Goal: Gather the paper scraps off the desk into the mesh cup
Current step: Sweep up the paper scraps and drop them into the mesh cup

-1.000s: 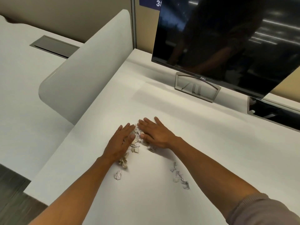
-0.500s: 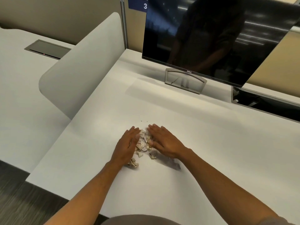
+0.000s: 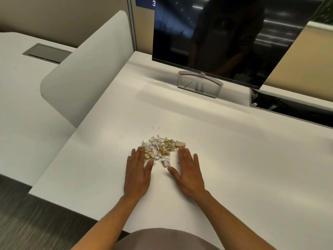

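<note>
We read "DELL" on the monitor beyond our hands. Left hand and right hand lie flat, fingers spread, holding nothing, now apart. The paper scraps, previously covered, sit piled between the fingertips.

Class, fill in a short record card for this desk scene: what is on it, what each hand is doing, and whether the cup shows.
surface: white desk
scraps: paper scraps in one pile
left hand: flat, open, at the pile's left edge
right hand: flat, open, just right of the pile
behind the pile: Dell monitor
mesh cup: not in view
</note>
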Motion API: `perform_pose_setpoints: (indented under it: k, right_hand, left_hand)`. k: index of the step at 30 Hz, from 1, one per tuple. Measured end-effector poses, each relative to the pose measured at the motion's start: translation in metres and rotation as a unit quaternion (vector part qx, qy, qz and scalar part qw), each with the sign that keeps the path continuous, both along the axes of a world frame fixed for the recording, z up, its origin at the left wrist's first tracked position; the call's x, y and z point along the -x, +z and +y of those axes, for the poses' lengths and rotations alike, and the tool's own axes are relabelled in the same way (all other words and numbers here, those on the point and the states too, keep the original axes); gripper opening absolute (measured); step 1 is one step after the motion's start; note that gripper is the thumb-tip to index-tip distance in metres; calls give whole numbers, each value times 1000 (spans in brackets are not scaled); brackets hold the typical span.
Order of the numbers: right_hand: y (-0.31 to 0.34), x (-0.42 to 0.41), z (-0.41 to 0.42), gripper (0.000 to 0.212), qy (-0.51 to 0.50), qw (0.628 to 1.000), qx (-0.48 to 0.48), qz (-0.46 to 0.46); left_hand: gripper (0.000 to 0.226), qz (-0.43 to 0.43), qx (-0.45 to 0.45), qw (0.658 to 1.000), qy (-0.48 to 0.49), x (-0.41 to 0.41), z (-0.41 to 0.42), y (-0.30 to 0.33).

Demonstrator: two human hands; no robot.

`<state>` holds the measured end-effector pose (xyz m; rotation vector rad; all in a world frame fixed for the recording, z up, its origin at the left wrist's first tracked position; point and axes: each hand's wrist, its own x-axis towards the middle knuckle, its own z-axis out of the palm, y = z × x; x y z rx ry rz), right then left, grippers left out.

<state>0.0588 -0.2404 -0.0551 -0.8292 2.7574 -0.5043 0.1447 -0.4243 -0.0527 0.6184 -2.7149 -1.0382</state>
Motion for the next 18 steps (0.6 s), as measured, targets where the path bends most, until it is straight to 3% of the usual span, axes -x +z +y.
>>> perform_pose_setpoints:
  k: [9,11,14,18]
  right_hand:
    - [7,17,-7,84,-38,990,133,-28]
    - [13,28,-8,88,-33,993,112,-29]
    - [26,46,-18,99,16,998,45,-47]
    - [42,61,-39,104,97,993,-49,-42]
  left_hand:
    - [59,62,-68,995,31,17,-5,13]
    - [64,39,-53,998,18,24,-18,18]
    - [89,-38,16,995,-86,39,-33,28]
    - [113,-143,110,959,-218,63,-49,36]
